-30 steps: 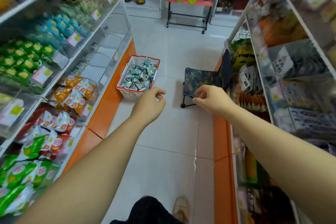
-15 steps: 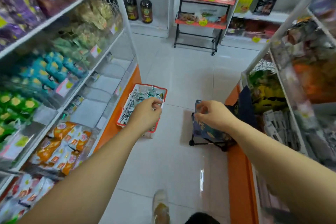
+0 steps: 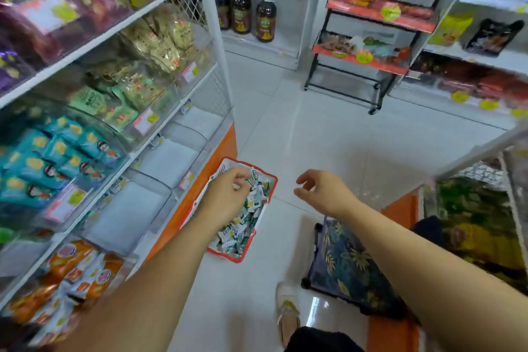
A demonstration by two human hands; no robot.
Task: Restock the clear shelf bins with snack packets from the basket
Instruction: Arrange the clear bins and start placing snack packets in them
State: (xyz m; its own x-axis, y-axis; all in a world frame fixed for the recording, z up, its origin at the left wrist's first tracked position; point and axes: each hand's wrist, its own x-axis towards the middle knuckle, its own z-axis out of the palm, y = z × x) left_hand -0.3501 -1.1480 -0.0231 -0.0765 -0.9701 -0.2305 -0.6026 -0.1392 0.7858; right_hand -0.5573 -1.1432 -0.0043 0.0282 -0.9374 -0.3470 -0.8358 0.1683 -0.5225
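A red and white basket (image 3: 267, 207) stands on the floor against the orange shelf base, filled with small green and white snack packets (image 3: 238, 230). My left hand (image 3: 227, 194) hovers over the basket's far end with fingers curled down among the packets; whether it holds one is unclear. My right hand (image 3: 323, 190) hangs above the floor to the right of the basket, fingers loosely curled and holding nothing. Several clear shelf bins (image 3: 168, 161) on the left shelf's lower rows look bare.
A small folding stool (image 3: 345, 263) with a leaf-print seat stands right of the basket. My shoe (image 3: 287, 313) is on the white tile floor. Stocked shelves line both sides; a black wheeled rack (image 3: 368, 71) and dark bottles (image 3: 245, 13) stand at the aisle's end.
I have moved forward along the aisle, so basket and stool are nearer. My left hand has come down onto the packets, and my right hand has left the stool.
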